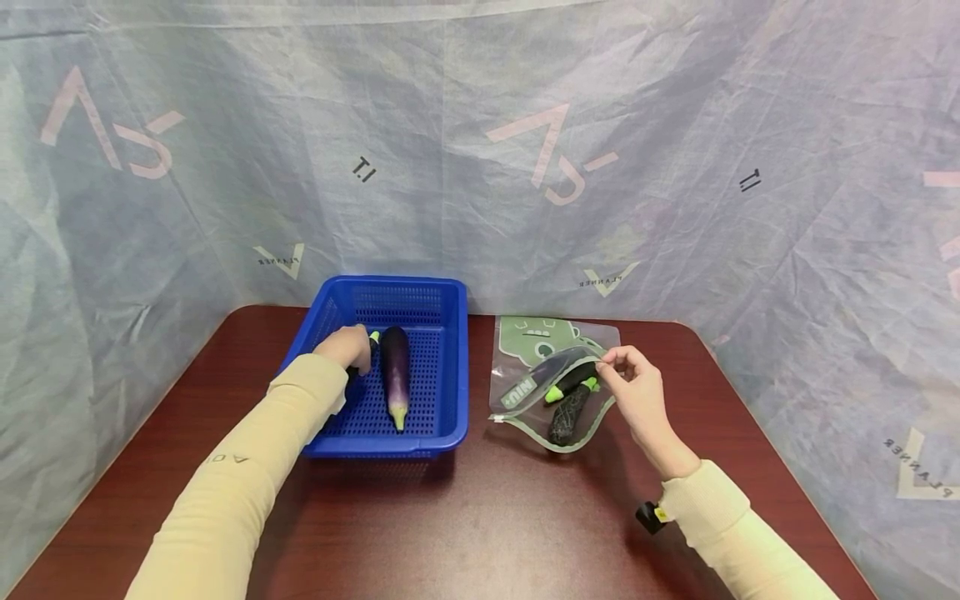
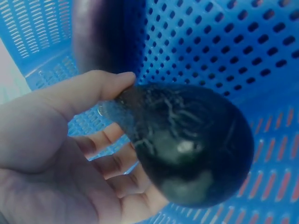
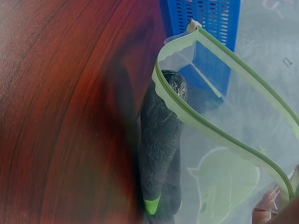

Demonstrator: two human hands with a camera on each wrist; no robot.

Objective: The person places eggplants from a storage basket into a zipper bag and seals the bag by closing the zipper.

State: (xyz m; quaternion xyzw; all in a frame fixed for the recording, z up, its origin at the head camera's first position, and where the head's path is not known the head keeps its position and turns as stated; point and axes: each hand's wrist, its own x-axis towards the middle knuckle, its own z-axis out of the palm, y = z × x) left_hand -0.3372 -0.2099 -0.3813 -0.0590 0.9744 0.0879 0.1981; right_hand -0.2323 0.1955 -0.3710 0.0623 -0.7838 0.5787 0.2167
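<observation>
My left hand (image 1: 345, 346) reaches into a blue basket (image 1: 460, 375). In the left wrist view its thumb and fingers grip a glossy, dark eggplant (image 2: 196, 144) by the narrower end. A longer purple eggplant (image 1: 395, 371) lies beside that hand on the basket floor, its pale green stem toward me. On the right, my right hand (image 1: 637, 400) pinches the rim of a clear zip bag (image 1: 517, 337) with green print, holding its mouth apart. Inside the bag lie a wrinkled dark eggplant (image 1: 567, 417) and another dark eggplant (image 1: 577, 375), both with bright green stems.
The basket and bag stand side by side toward the back of a dark red-brown table (image 1: 495, 525). Grey printed cloth (image 1: 450, 208) hangs behind and at both sides. A small black device (image 1: 649, 517) is at the right cuff.
</observation>
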